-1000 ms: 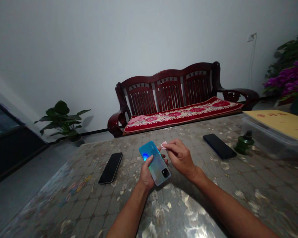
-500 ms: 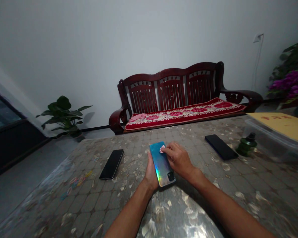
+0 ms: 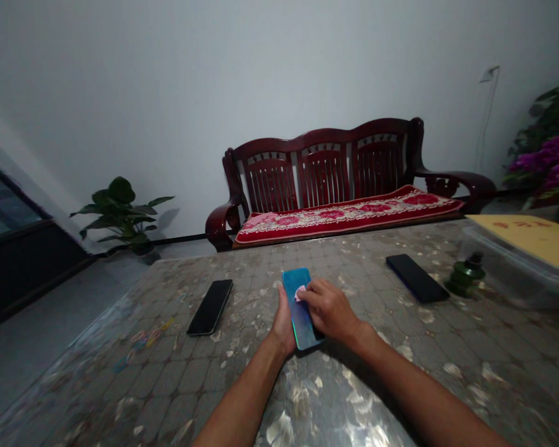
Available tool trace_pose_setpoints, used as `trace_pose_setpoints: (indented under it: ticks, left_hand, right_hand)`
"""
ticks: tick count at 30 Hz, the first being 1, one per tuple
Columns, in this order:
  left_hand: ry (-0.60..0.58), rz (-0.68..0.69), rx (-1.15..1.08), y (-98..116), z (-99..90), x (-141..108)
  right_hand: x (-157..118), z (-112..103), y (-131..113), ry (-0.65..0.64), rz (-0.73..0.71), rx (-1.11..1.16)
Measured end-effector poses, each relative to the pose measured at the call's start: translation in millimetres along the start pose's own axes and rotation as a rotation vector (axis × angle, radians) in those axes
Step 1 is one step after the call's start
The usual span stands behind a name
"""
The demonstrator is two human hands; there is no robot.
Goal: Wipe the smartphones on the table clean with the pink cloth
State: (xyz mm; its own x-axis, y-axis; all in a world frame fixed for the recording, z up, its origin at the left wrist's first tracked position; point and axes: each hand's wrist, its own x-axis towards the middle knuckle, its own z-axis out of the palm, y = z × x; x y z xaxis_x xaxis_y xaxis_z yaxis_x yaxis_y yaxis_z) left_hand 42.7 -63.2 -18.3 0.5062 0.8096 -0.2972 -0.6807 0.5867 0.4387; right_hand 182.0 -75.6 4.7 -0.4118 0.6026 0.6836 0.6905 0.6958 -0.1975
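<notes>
My left hand (image 3: 284,321) grips a blue, shiny smartphone (image 3: 302,326) from its left side, back face up, just over the table. Between the fingertips of my right hand (image 3: 330,308) is a small pale pink piece (image 3: 299,293), tissue or cloth, pressed against the phone's back. My right hand covers the phone's right side and most of its camera block. A second phone (image 3: 210,307), dark screen up, lies on the table to the left. Another dark phone (image 3: 417,278) rests to the right.
A green bottle (image 3: 466,276) with a black cap stands beside a clear plastic box (image 3: 507,273) topped by a yellow sheet (image 3: 531,239). Colourful rubber bands (image 3: 151,335) lie at the left on the patterned table (image 3: 181,397). Beyond it is a wooden bench (image 3: 323,167).
My right hand has slid the pink piece a little toward me and leftward along the phone's back. The hand now hides the camera block more. My left hand keeps its grip.
</notes>
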Motion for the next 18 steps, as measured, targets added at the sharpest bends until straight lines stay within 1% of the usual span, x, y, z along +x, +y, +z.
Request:
trace_pose_setpoints:
  ticks: [2,3,4,8,10,13,15,16,18]
  left_hand:
    - [0.02,-0.022,0.009,3.3,-3.4,1.8]
    - [0.025,-0.033,0.011,5.7,-5.5,2.8]
    - [0.029,-0.044,0.012,8.2,-7.5,3.8]
    - [0.036,-0.027,0.027,17.1,-12.7,7.5]
    - [0.086,-0.031,0.045,19.3,-13.2,9.0]
    - [0.195,-0.036,0.052,21.1,-14.3,10.9]
    - [0.233,-0.029,0.044,22.0,-17.1,12.3]
    - [0.234,-0.031,0.039,22.4,-19.2,13.0]
    - [0.185,-0.05,0.049,22.7,-24.4,14.8]
  right_hand:
    - [0.2,-0.6,1.2,-0.047,-0.038,0.103]
    - [0.3,-0.7,2.9,-0.046,-0.028,0.154]
    - [0.3,-0.7,5.7,-0.019,0.01,0.197]
    - [0.0,-0.3,25.5,0.17,0.251,0.309]
    - [-0.1,0.0,33.2,0.209,0.305,0.336]
    - [1.1,1.0,33.4,0.208,0.296,0.377]
    - [2.5,1.9,28.0,0.2,0.26,0.411]
    - [3.2,2.3,24.8,0.195,0.242,0.425]
    - [4.2,2.6,19.1,0.183,0.213,0.438]
